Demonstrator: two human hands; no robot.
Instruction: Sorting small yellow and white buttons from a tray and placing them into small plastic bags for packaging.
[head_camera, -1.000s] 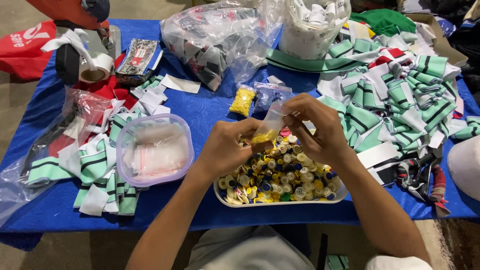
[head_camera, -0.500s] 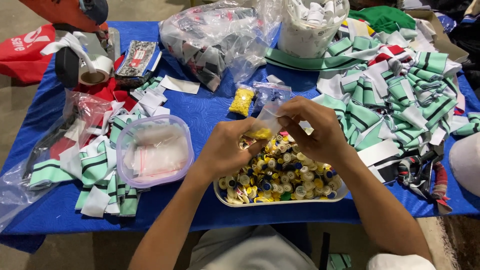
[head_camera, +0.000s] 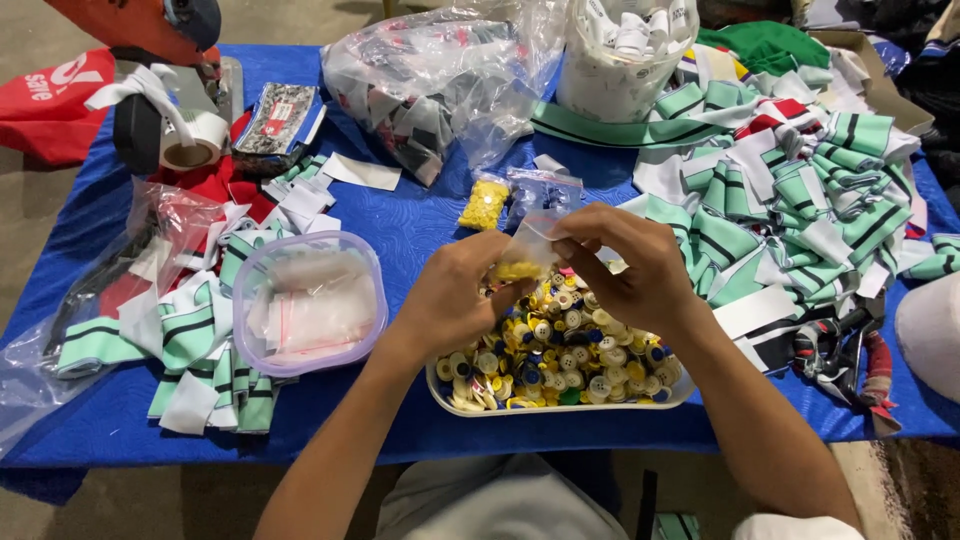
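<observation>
While the left hand (head_camera: 455, 300) and right hand (head_camera: 625, 265) pinch a small clear bag (head_camera: 528, 250) of yellow buttons — both closed on it — a button tray (head_camera: 560, 408) sits below.

Bright, even light — sharp, soft shadows.

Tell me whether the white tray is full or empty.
Full: the tray is heaped with mixed buttons, piled above its rim, under both hands.

bare forearms, no sleeves, light trousers
</observation>
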